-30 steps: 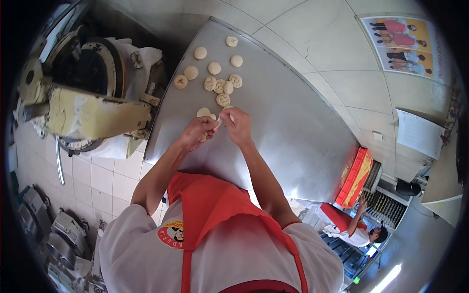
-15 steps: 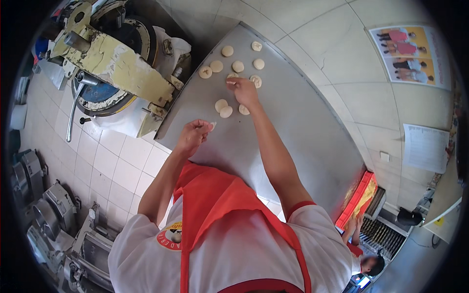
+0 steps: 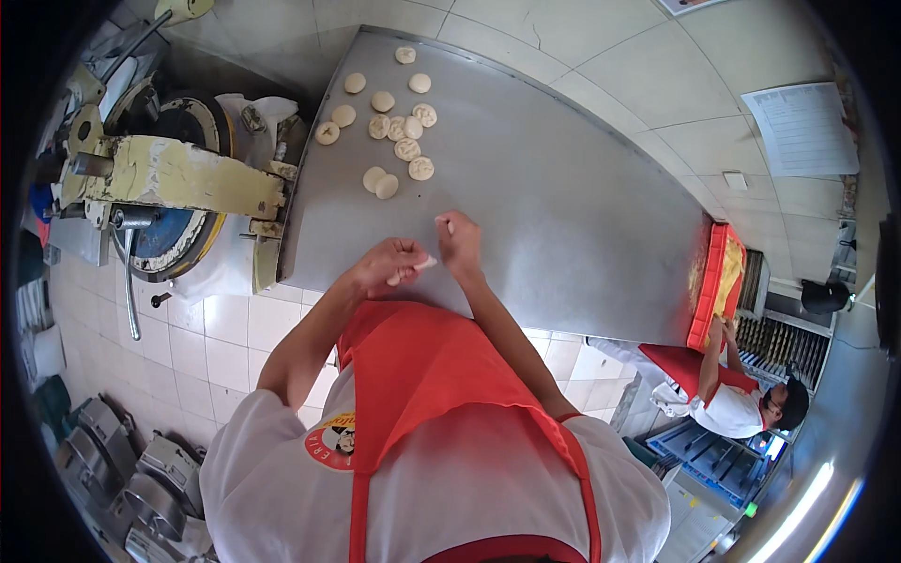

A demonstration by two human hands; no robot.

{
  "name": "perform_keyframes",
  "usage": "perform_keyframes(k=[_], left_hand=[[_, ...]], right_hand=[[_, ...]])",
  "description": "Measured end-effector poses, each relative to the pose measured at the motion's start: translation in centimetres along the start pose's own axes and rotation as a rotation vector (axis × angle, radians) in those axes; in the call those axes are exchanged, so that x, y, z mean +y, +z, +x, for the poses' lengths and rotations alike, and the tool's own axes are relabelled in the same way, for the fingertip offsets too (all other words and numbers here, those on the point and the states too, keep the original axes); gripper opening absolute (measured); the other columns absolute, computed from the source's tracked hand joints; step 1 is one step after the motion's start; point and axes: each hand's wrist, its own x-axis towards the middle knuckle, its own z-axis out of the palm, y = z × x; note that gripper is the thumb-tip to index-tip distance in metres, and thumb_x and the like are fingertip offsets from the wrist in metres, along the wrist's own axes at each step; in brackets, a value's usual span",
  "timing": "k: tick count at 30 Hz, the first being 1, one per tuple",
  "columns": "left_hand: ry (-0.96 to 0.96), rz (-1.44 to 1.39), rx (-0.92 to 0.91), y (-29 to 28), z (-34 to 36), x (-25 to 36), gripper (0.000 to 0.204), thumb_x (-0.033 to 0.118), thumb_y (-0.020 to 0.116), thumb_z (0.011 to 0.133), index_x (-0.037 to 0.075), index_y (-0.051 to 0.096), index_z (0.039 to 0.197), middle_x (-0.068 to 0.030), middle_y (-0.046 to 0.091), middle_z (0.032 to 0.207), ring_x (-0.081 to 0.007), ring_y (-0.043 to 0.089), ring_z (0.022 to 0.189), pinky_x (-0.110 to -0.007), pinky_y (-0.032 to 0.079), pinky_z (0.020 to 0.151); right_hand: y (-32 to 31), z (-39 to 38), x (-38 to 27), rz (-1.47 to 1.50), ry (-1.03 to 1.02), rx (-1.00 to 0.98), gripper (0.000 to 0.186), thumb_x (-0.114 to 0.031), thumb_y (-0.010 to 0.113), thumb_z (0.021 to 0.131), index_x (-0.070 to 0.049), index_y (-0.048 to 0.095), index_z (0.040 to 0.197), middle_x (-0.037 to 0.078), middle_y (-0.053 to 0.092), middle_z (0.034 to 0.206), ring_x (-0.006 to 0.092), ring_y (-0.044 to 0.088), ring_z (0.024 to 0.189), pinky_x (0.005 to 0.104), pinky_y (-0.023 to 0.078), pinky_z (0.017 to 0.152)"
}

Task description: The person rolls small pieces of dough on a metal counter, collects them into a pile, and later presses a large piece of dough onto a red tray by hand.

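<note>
My left hand is closed over the near edge of the metal table, with a small pale piece of dough poking out between its fingertips. Just to its right, my right hand is curled with thumb and fingers together. Whether anything sits inside it is hidden. Beyond both hands, several flat dough rounds lie on the table; some have marked or creased tops, others are smooth. Two of them, including a smooth round, overlap nearest my hands.
A worn cream-and-blue machine with a metal lever stands against the left side of the metal table. At the right end is a red crate with yellowish contents. A co-worker in a red apron reaches to it. Tiled wall runs along the back.
My right hand has drawn back from the dough rounds to beside my left hand, uncovering rounds it had hidden. The view has swung right, bringing the co-worker and crate further in.
</note>
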Motion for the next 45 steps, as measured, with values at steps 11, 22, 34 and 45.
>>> perform_keyframes(k=[11, 22, 34, 45], left_hand=[[0.368, -0.006, 0.440, 0.8, -1.0, -1.2, 0.020, 0.017, 0.068, 0.091, 0.008, 0.051, 0.088, -0.0050, 0.059, 0.078, -0.0134, 0.056, 0.068, -0.030, 0.043, 0.055], [0.705, 1.330, 0.212, 1.9, 7.2, -7.2, 0.015, 0.018, 0.062, 0.090, 0.005, 0.057, 0.096, -0.0098, 0.058, 0.085, -0.0288, 0.056, 0.081, -0.040, 0.045, 0.073], [0.645, 1.830, 0.425, 10.2, 25.4, -4.9, 0.023, 0.029, 0.057, 0.092, 0.008, 0.061, 0.101, -0.0113, 0.056, 0.110, -0.0297, 0.052, 0.108, -0.045, 0.039, 0.095], [0.682, 1.953, 0.552, 2.8, 21.2, -1.0, 0.022, 0.023, 0.060, 0.089, 0.007, 0.056, 0.102, -0.0147, 0.054, 0.108, -0.0323, 0.052, 0.105, -0.047, 0.041, 0.090]], right_hand=[[3.4, 12.0, 0.9, -0.210, 0.165, -0.250, 0.016, -0.023, 0.067, 0.089, -0.010, 0.065, 0.098, 0.019, 0.070, 0.090, 0.0376, 0.068, 0.086, 0.0445, 0.053, 0.075], [-7.9, -9.2, 15.4, -0.467, 0.013, 0.244, 0.011, -0.014, 0.061, 0.091, -0.004, 0.061, 0.097, 0.018, 0.058, 0.101, 0.0391, 0.052, 0.101, 0.0498, 0.043, 0.086], [-15.0, 1.5, 23.8, -0.596, 0.580, 0.434, 0.016, -0.013, 0.057, 0.086, -0.004, 0.060, 0.100, 0.016, 0.060, 0.103, 0.0365, 0.052, 0.105, 0.0490, 0.041, 0.090], [-17.8, -7.1, 27.3, -0.647, 0.372, 0.393, 0.018, -0.018, 0.056, 0.091, -0.003, 0.057, 0.102, 0.017, 0.055, 0.105, 0.0392, 0.050, 0.102, 0.0516, 0.038, 0.089]])
